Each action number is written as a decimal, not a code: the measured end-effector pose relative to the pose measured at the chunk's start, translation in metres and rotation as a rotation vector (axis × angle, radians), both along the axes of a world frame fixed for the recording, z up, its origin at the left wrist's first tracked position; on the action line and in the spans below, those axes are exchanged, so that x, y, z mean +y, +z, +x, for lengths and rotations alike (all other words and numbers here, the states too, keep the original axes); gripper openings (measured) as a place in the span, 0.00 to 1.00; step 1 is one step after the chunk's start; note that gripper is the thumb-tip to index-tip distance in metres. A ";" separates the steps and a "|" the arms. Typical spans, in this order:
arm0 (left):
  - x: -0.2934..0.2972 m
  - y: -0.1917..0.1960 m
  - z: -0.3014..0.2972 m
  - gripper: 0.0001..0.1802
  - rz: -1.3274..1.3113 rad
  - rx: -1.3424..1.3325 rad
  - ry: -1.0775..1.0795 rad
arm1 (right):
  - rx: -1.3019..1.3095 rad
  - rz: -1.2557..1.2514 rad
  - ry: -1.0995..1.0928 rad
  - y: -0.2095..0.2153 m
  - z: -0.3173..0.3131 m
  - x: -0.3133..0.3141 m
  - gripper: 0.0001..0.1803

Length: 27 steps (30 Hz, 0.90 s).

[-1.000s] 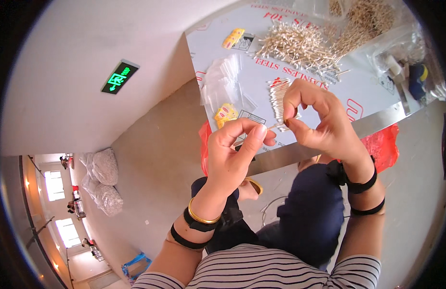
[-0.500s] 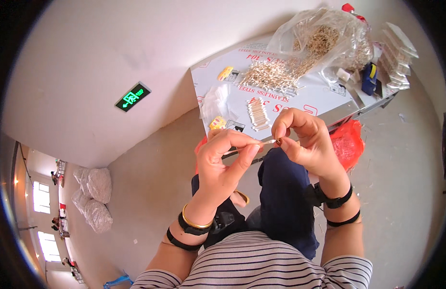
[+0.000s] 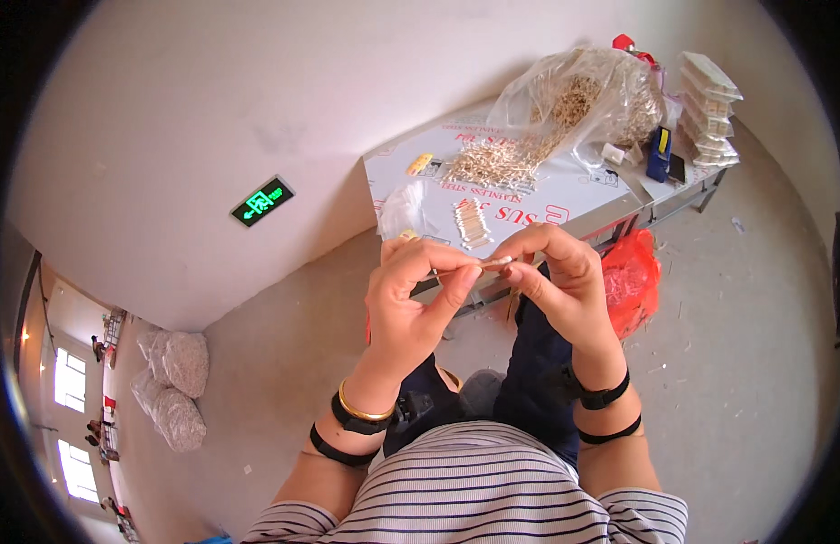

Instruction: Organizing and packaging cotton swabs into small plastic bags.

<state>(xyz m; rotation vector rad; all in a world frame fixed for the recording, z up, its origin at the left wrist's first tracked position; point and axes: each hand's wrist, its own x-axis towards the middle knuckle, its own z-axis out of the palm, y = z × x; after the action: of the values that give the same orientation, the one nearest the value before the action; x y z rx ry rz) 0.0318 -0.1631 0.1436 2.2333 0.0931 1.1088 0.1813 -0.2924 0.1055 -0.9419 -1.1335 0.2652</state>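
Observation:
Between thumb and fingers of my left hand [image 3: 411, 295] is a thin cotton swab [image 3: 499, 261], held slantwise in front of the table's near edge. Its white tip points toward my right hand [image 3: 565, 286], whose thumb and forefinger close around that tip. Anything else in the right fingertips is too small to tell. Beyond my hands, a neat row of cotton swabs [image 3: 473, 224] lies on the metal-topped table [image 3: 583, 195]. A loose heap of cotton swabs [image 3: 494, 167] is farther back, by a clear plastic bag [image 3: 520, 95] full of more swabs.
Clear small bags [image 3: 403, 210] and a yellow piece [image 3: 420, 164] lie at the table's left. At its right are a blue-and-yellow object [image 3: 659, 154] and stacked clear packs [image 3: 708, 113]. A red bag [image 3: 630, 283] stands below; bulky sacks [image 3: 172, 385] sit at the far left.
My right hand has shifted slightly left, with its fingertips now over the swab's white tip. The small brown thing seen in those fingers no longer shows. The whole view has tilted a little.

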 end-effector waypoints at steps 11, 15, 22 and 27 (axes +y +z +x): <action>-0.021 -0.004 -0.014 0.08 -0.423 -0.002 -0.182 | 0.338 0.131 0.320 -0.007 -0.019 0.000 0.08; -0.019 -0.012 -0.020 0.09 -0.472 -0.029 -0.194 | 0.343 0.098 0.349 -0.007 -0.023 0.005 0.09; -0.013 -0.029 -0.020 0.06 -0.120 -0.025 0.017 | 0.535 0.041 0.340 -0.038 -0.031 0.020 0.10; -0.008 -0.041 -0.024 0.02 0.404 0.017 0.224 | 0.697 -0.038 0.383 -0.072 -0.040 0.027 0.11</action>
<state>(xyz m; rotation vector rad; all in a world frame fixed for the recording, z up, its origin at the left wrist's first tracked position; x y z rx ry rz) 0.0076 -0.1711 0.1023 2.6405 0.1388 1.3228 0.1412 -0.2655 0.0337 -0.5778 -0.6473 0.8574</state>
